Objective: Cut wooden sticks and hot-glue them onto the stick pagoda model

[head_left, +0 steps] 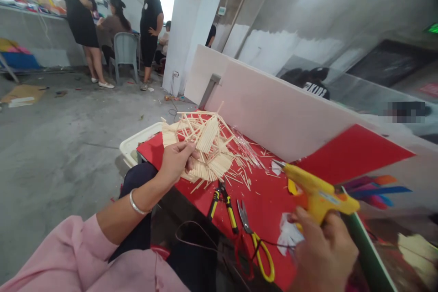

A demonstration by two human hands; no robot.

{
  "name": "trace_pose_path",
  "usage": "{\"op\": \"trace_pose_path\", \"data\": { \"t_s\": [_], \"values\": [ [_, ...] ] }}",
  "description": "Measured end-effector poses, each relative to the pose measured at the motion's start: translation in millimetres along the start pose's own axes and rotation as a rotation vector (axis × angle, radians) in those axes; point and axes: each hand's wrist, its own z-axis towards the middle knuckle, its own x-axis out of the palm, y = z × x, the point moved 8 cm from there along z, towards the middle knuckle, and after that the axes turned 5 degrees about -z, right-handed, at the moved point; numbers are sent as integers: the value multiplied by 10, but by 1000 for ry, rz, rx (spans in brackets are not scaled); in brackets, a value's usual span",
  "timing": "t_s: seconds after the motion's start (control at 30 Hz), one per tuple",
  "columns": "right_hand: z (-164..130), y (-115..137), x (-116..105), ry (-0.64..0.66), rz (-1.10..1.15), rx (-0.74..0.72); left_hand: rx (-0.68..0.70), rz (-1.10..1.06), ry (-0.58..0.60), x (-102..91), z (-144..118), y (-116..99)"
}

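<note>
A model built of pale wooden sticks (pixel 208 136) stands on the red tabletop (pixel 263 205), with a panel of sticks laid side by side facing me. At its left side, my left hand (pixel 176 159) is closed in a pinch on the sticks; the fingertips partly hide the exact spot. My right hand (pixel 325 246) is wrapped around the handle of a yellow hot glue gun (pixel 316 189), held above the table with its nozzle pointing left towards the model. The right hand is slightly blurred. Loose stick pieces (pixel 244 175) lie scattered to the right of the model.
Black-and-yellow pliers (pixel 224 207) and scissors (pixel 255 242) lie near the front edge, with a crumpled white tissue (pixel 289 235) beside them. A white board (pixel 246 96) rises behind the table. Other people (pixel 150 23) are at the back left.
</note>
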Motion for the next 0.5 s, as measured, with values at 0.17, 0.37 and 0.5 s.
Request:
{"op": "trace_pose_path", "data": {
  "t_s": [0.17, 0.37, 0.5],
  "values": [
    [253, 1348, 293, -205, -113, -430, -21, 8, 26, 12, -35, 9],
    [367, 1879, 638, -284, -329, -686, -60, -68, -10, 27, -21, 70],
    [420, 1865, 693, -252, -393, -702, -56, -83, -15, 47, -21, 73]
  ]
}}
